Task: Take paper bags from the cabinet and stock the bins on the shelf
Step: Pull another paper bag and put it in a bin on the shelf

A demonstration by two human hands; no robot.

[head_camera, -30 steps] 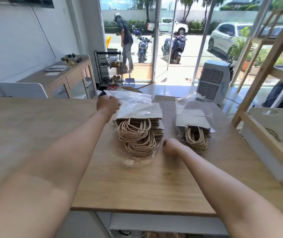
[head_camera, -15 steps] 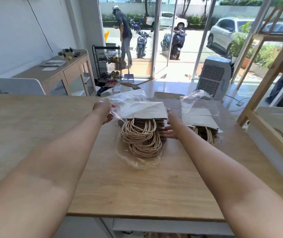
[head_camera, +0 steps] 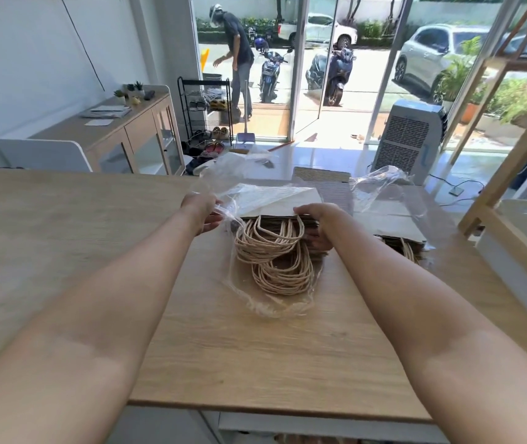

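2 hands at bag stack (head_camera: 279,216), left hand (head_camera: 199,210) pinching plastic wrap (head_camera: 249,195), right hand (head_camera: 318,224) fingers clamping stack, half hidden

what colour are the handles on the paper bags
Light tan twisted-paper rope handles, seen clearly in the head view.

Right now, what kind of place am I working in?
Probably a small shop or studio at street level. Bundled paper bags lie on a wooden counter, a wooden shelf stands alongside, and glass doors face parked vehicles.
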